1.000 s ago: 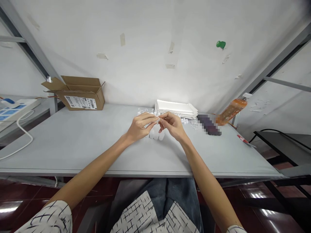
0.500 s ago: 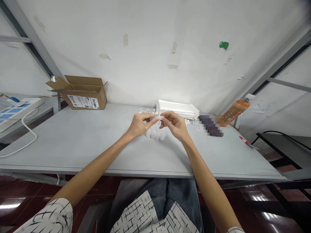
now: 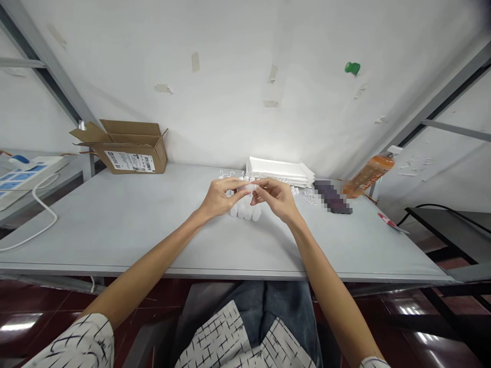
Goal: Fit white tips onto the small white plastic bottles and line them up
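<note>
A small translucent white piece [image 3: 247, 187] is pinched between the fingertips of both hands, above the middle of the grey table [image 3: 126, 225]. My left hand [image 3: 221, 197] grips its left end between thumb and fingers. At its right end, the thumb and forefinger of my right hand [image 3: 275, 196] close on it. Several similar rounded white pieces [image 3: 246, 211] lie on the table just below the hands. Small white hooked parts [image 3: 227, 174] show behind my left hand, partly hidden by it.
Behind my right hand lies a stack of white trays [image 3: 280, 169]. Clear loops [image 3: 309, 197], a dark phone [image 3: 333, 197] and an orange bottle [image 3: 370, 174] are to the right. An open cardboard box [image 3: 132, 151] stands back left, with a power strip [image 3: 30, 176] beyond.
The view has shifted very slightly. Both hands keep their grip on the white piece, with only slight finger movement and the piece turned a little.
</note>
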`<act>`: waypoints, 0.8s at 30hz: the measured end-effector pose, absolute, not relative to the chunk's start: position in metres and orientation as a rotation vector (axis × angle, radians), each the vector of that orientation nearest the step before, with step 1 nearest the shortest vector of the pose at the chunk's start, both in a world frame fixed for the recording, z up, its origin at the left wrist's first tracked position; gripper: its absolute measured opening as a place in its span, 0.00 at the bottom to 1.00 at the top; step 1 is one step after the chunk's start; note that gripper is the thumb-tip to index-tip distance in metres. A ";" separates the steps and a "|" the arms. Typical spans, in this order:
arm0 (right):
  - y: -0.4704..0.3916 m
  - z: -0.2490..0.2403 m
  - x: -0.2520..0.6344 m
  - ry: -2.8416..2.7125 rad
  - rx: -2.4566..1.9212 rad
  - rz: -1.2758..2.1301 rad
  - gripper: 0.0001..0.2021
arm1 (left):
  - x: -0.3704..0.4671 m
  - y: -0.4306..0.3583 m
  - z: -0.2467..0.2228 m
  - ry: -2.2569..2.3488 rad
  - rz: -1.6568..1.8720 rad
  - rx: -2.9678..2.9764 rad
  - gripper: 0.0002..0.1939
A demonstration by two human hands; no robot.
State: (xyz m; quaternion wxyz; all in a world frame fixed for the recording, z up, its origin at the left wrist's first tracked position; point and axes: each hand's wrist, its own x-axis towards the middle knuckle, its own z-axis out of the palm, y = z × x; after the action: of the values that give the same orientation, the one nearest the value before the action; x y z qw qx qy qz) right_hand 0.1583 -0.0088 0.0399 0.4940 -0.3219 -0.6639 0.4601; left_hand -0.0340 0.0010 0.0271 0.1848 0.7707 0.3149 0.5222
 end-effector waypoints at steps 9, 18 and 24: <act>-0.008 0.040 0.158 -1.506 -0.782 1.221 0.17 | -0.032 0.005 0.020 0.826 1.633 2.412 0.11; -0.008 0.041 0.154 -1.407 -0.825 1.219 0.12 | -0.032 0.008 0.015 0.731 1.736 2.582 0.10; -0.005 0.041 0.156 -1.386 -0.819 1.258 0.08 | -0.031 0.009 0.013 0.690 1.754 2.697 0.09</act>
State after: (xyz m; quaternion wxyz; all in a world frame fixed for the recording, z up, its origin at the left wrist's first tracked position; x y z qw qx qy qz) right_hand 0.1557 -0.0051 0.0410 0.5219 -0.3420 -0.5787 0.5252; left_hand -0.0308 0.0094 0.0125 -0.0742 0.8174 0.2093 0.5316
